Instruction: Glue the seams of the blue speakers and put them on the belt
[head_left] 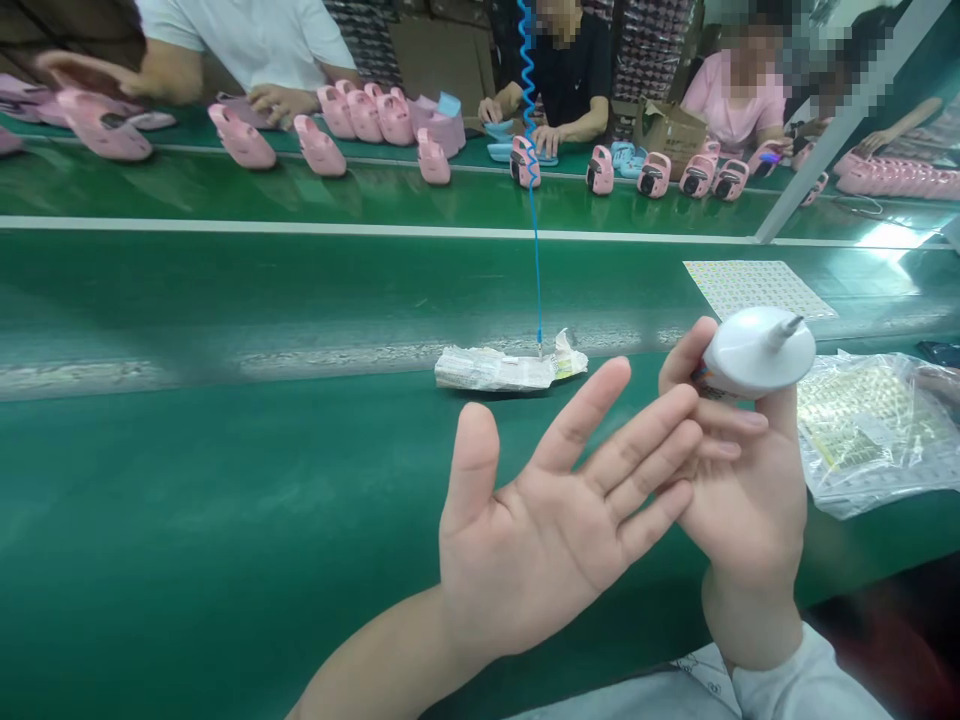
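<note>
My left hand (547,530) is open, palm up, with its fingers spread and nothing on the palm. Its fingertips meet the fingers of my right hand (742,490), and I cannot tell whether they press or only overlap. In the right hand is a white squeeze bottle (757,350) with a thin pointed nozzle, held between thumb and fingers and tipped toward the camera. Past the left hand, a long wrapped bundle of printed paper (495,370) lies on the green bench, where the tip of a blue coiled cord (537,270) touches it.
A sheet of small stickers (757,287) lies behind the bottle. At right rests a clear plastic bag (874,430) with sheets inside. Across a white rail (300,228), several pink clogs (322,148) stand on the far belt, and other people work there. A slanted metal post (847,125) rises at right.
</note>
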